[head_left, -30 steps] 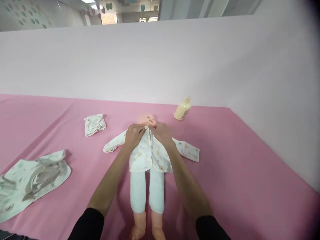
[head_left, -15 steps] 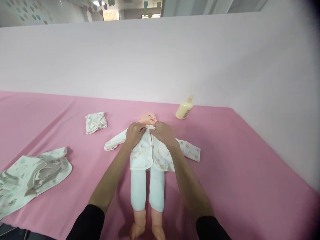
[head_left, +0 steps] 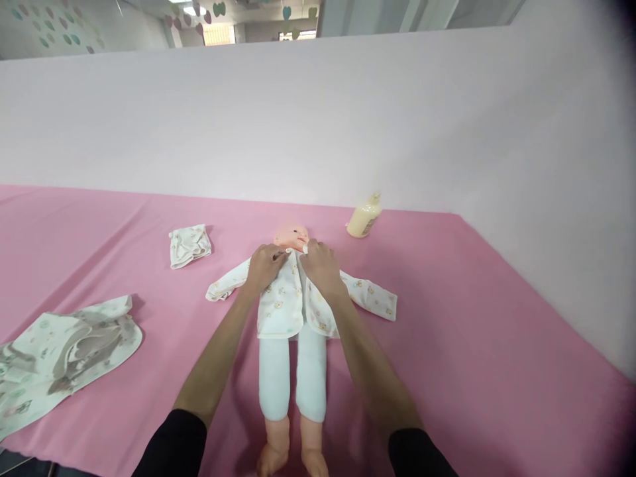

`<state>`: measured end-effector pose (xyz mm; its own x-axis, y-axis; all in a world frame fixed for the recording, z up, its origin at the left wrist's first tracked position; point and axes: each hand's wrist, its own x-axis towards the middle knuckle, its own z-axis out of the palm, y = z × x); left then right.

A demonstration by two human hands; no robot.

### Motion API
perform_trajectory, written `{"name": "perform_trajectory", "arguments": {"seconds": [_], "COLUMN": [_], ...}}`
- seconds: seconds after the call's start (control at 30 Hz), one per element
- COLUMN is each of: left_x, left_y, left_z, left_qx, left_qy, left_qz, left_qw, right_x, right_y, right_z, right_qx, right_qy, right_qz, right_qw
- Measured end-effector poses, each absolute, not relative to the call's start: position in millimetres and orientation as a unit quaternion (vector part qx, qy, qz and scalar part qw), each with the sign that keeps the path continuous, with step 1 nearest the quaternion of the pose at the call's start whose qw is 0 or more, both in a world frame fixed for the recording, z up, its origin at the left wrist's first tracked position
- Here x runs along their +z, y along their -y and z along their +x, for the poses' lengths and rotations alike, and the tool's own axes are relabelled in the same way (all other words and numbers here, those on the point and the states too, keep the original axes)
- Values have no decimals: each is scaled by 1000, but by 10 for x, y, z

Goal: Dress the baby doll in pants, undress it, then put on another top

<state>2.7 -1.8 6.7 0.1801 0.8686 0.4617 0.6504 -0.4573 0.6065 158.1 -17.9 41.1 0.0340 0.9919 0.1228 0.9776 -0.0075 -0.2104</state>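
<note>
A baby doll (head_left: 287,236) lies on its back, its head away from me and its bare feet toward me. It wears a white printed baby jacket (head_left: 279,306) with both sleeves spread wide; the front edges are apart below the neck. Pale cloth legs show under the hem. My left hand (head_left: 266,268) is closed on the jacket near the collar on the left side. On the other side of the neck, my right hand (head_left: 322,265) pinches the collar edge. The fingertips are partly hidden.
A pink sheet (head_left: 472,344) covers the table, with a white wall (head_left: 298,126) behind it. A pale yellow pump bottle (head_left: 364,218) stands at the back right. Left of the doll lie a folded white cloth (head_left: 189,246) and a larger printed garment (head_left: 69,358).
My right hand has shifted slightly left with the collar edge, and the right front panel has drawn inward. My left hand stays almost in place at the collar.
</note>
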Motion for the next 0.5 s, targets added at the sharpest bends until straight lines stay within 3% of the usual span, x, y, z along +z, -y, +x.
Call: {"name": "perform_trajectory", "arguments": {"seconds": [0.5], "left_x": [99], "left_y": [41], "left_z": [17], "left_qx": [381], "left_qy": [-508], "left_qz": [761], "left_qw": [130], "right_x": [388], "right_y": [71], "right_z": [1808], "right_qx": [52], "right_qy": [699], "right_qz": [-692], "right_qw": [174]}}
